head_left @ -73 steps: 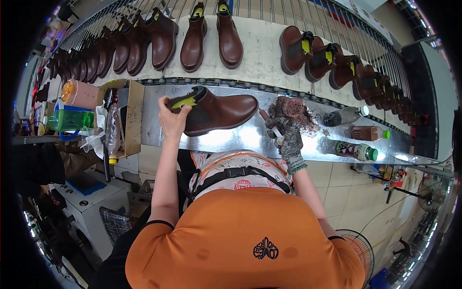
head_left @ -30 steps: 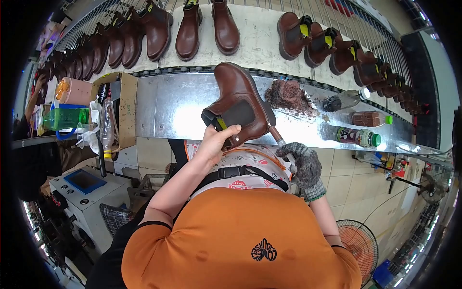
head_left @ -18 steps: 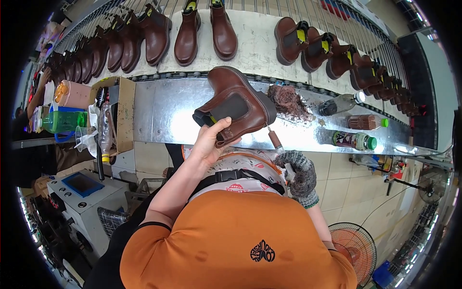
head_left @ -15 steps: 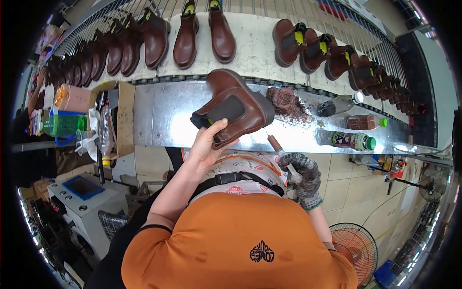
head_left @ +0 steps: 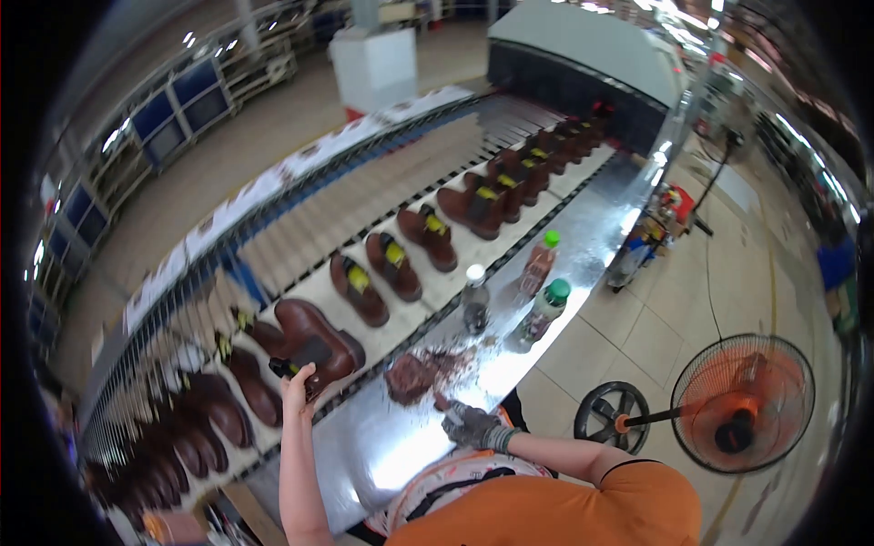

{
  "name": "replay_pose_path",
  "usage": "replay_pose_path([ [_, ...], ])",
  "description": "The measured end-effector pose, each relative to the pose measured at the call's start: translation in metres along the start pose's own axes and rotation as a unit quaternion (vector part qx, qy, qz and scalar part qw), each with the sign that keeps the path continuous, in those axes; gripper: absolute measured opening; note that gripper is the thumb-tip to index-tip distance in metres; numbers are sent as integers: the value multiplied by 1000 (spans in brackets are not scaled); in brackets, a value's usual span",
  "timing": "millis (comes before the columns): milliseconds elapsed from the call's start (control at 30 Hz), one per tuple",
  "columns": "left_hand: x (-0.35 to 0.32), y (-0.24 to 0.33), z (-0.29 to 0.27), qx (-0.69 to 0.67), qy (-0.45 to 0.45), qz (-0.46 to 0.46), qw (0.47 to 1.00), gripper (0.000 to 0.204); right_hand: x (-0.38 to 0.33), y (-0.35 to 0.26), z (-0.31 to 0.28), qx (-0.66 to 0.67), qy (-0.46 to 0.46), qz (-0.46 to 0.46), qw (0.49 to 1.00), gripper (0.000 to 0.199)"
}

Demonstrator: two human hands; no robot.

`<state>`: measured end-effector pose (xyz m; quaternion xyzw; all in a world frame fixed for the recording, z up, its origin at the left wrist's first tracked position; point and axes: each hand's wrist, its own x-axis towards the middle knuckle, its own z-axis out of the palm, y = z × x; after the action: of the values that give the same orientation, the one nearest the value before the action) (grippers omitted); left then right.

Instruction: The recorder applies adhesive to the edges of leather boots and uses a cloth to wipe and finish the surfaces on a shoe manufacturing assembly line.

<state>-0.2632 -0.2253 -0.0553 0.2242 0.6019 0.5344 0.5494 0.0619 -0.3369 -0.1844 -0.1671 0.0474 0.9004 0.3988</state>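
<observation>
My left hand [head_left: 295,391] grips a brown ankle boot [head_left: 320,350] by its top opening, thumb over the dark elastic side panel. The boot hangs above the belt's near edge, toe pointing away and overlapping the boots behind it. On my right hand [head_left: 469,426] is a grey knitted glove, its fingers closed around a slim tool with a brown tip [head_left: 442,400]; its kind is unclear. That tip is close to a crumpled reddish-brown clump [head_left: 409,379] on the metal ledge [head_left: 364,455]. Dark brown smears and crumbs spread beside the clump.
Brown boots [head_left: 360,289] line the pale conveyor belt in a row, leading to a dark machine opening [head_left: 583,82]. Three bottles stand on the ledge: one white-capped [head_left: 475,305], one with brown liquid [head_left: 537,271], one labelled and green-capped [head_left: 543,314]. A floor fan [head_left: 742,405] is at right.
The view has swung to the right along the conveyor. My left hand has carried the boot outward over the belt's edge. My right hand has moved from near my waist to beside the brown clump.
</observation>
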Motion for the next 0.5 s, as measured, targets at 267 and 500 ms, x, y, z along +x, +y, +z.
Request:
replay_pose_path([
  [267, 123, 7, 34, 256, 47, -8, 965, 51, -6, -11, 30, -725, 132, -19, 676, 52],
  [500, 98, 11, 44, 221, 191, 309, 905, 57, 8, -24, -12, -745, 60, -33, 664, 58],
])
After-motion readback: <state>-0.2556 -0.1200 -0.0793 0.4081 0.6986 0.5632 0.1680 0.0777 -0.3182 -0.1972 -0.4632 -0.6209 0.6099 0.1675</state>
